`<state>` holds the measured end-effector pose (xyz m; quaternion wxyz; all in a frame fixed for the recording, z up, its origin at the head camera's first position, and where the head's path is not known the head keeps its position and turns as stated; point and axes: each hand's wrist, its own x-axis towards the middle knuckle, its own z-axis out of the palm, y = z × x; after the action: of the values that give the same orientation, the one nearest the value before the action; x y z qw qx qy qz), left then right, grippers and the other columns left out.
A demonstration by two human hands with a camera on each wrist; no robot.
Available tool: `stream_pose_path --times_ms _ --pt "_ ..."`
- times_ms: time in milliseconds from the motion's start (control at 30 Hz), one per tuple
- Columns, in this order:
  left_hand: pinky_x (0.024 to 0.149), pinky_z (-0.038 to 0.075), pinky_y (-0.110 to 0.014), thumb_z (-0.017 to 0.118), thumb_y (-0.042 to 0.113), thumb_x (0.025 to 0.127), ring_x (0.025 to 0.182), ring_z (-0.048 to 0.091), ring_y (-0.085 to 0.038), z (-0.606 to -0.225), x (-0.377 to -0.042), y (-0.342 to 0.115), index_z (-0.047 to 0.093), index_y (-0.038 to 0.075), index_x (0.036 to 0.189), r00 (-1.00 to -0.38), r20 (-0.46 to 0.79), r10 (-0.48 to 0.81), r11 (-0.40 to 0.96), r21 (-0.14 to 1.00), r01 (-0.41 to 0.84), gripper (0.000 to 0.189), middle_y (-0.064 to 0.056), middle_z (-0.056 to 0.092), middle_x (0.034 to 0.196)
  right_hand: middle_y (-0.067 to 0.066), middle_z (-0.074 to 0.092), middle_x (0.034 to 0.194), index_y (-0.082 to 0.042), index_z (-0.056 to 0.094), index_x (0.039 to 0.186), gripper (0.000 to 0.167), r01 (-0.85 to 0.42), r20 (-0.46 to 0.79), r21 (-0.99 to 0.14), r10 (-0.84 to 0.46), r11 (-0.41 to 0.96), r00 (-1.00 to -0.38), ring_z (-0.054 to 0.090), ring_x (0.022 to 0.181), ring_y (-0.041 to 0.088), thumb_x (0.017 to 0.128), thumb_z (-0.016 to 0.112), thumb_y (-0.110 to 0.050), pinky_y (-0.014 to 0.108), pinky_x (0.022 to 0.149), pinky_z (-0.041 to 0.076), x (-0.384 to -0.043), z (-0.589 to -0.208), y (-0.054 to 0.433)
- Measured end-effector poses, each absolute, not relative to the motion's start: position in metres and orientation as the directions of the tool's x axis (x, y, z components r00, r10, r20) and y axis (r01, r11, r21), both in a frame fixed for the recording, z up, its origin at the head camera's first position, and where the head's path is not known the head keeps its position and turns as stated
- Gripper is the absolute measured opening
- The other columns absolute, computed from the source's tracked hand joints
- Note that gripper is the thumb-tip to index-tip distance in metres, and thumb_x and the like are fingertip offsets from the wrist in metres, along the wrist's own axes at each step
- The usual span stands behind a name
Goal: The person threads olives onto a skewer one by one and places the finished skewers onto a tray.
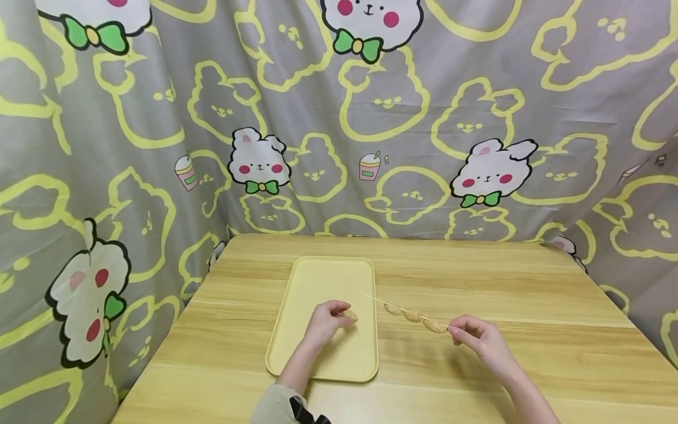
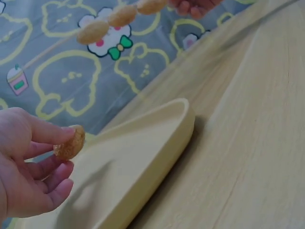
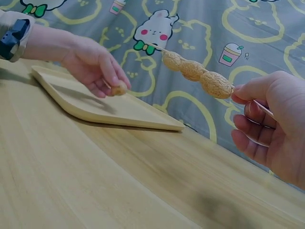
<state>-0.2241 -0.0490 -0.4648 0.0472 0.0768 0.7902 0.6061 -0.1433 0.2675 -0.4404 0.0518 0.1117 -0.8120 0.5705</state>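
My right hand (image 1: pixel 483 343) pinches a thin wooden skewer (image 1: pixel 368 296) near its lower end, to the right of the tray. Three golden-brown fried balls (image 3: pixel 192 70) are threaded on it, the last one right by my fingertips. The bare tip points up and left, over the tray. Between thumb and fingers, my left hand (image 1: pixel 323 325) holds one loose fried ball (image 2: pixel 70 143), rough and oval, above the yellow tray (image 1: pixel 331 271). In the left wrist view the skewered balls (image 2: pixel 122 16) hang beyond that hand, apart from the loose one.
The shallow tray with a raised rim lies on a wood-grain table (image 1: pixel 466 265), left of the middle. A grey curtain (image 1: pixel 328 118) with yellow outlines and white rabbits hangs behind the table and along its sides. A black strap (image 3: pixel 14 39) sits on the left wrist.
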Motion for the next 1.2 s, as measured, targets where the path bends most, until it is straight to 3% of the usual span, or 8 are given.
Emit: stream_pose_path --times_ms 367,667,1200 --pt "0.071 0.052 -0.027 0.072 0.002 0.077 0.078 0.06 -0.013 -0.439 -0.213 -0.054 0.06 -0.01 0.11 -0.97 0.035 0.239 0.133 0.989 0.068 0.037 -0.01 0.062 0.097 0.01 0.059 0.074 0.004 0.062 0.091 0.01 -0.26 0.228 -0.907 -0.132 0.331 -0.965 0.056 0.071 0.013 0.091 0.056 -0.005 0.023 0.069 0.048 -0.139 -0.444 0.276" --pt "0.073 0.052 -0.024 0.067 -0.007 0.077 0.079 0.059 -0.013 -0.431 -0.211 -0.055 0.056 -0.015 0.11 -0.953 0.039 0.3 0.057 0.997 0.058 0.035 -0.01 0.061 0.095 0.009 0.06 0.076 0.0 0.062 0.09 0.008 -0.306 0.255 -0.901 -0.194 0.309 -0.947 0.057 0.072 0.017 0.09 0.055 -0.001 0.025 0.069 0.049 -0.136 -0.448 0.284" --pt "0.073 0.051 -0.02 0.065 -0.011 0.077 0.08 0.058 -0.013 -0.427 -0.204 -0.059 0.055 -0.013 0.106 -0.949 0.073 0.306 -0.022 0.997 0.069 0.031 -0.006 0.061 0.09 0.008 0.063 0.084 -0.001 0.062 0.09 0.007 -0.319 0.263 -0.9 -0.213 0.297 -0.941 0.058 0.072 0.016 0.089 0.055 0.001 0.026 0.066 0.051 -0.133 -0.449 0.287"
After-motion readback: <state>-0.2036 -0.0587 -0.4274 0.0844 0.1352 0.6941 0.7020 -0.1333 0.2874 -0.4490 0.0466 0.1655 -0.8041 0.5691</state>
